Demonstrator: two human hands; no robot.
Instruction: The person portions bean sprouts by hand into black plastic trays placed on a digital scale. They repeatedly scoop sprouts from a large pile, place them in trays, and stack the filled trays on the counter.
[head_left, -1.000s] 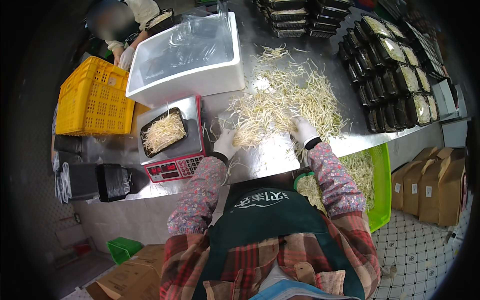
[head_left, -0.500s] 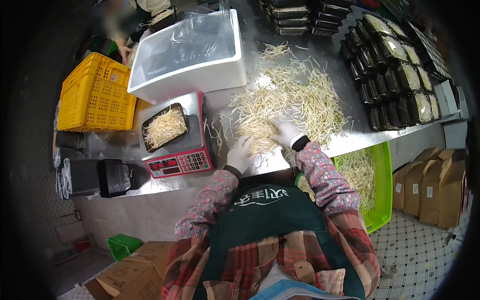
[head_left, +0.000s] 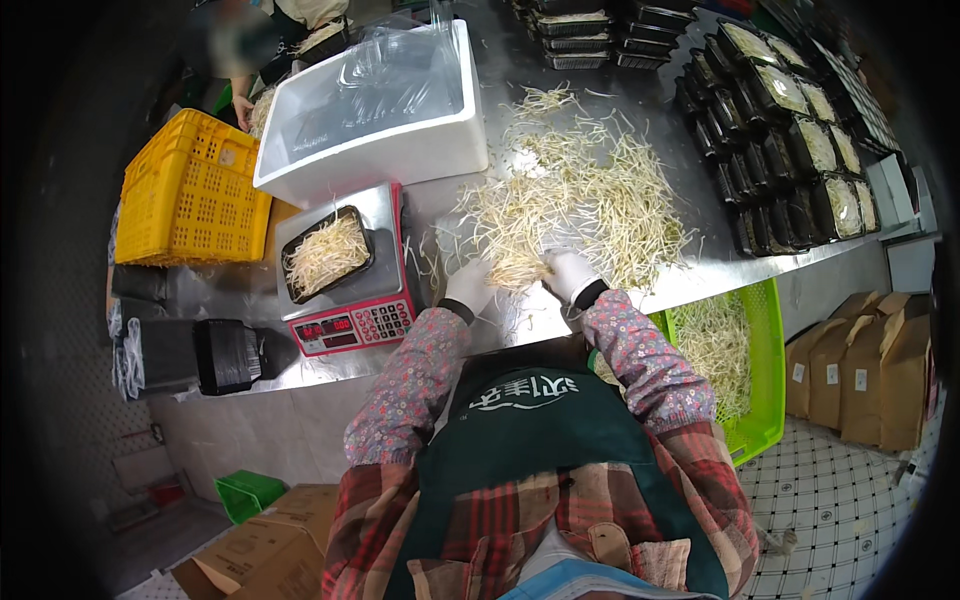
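Note:
My white-gloved left hand (head_left: pixel 469 286) and right hand (head_left: pixel 572 273) press from both sides on a small bunch of bean sprouts (head_left: pixel 517 268) at the near edge of the loose pile. The fingers of each curl in against the bunch, and some fingertips are hidden among the sprouts. Beyond my hands the pile of bean sprouts (head_left: pixel 610 190) spreads over the metal table. To the left, a black tray (head_left: pixel 362 262) heaped with sprouts rests on the red and silver scale (head_left: pixel 392 324).
A white foam box (head_left: pixel 400 155) with clear plastic film and a yellow crate (head_left: pixel 190 200) stand at the back left. Black trays (head_left: pixel 225 358) are stacked left of the scale. Packed sprout trays (head_left: pixel 785 150) stand at the right, above a green crate (head_left: pixel 768 380). Another person's hand (head_left: pixel 243 108) shows far left.
My left hand has slid slightly away from me and left, and my right hand has dropped slightly nearer. Both now close against the bunch's sides.

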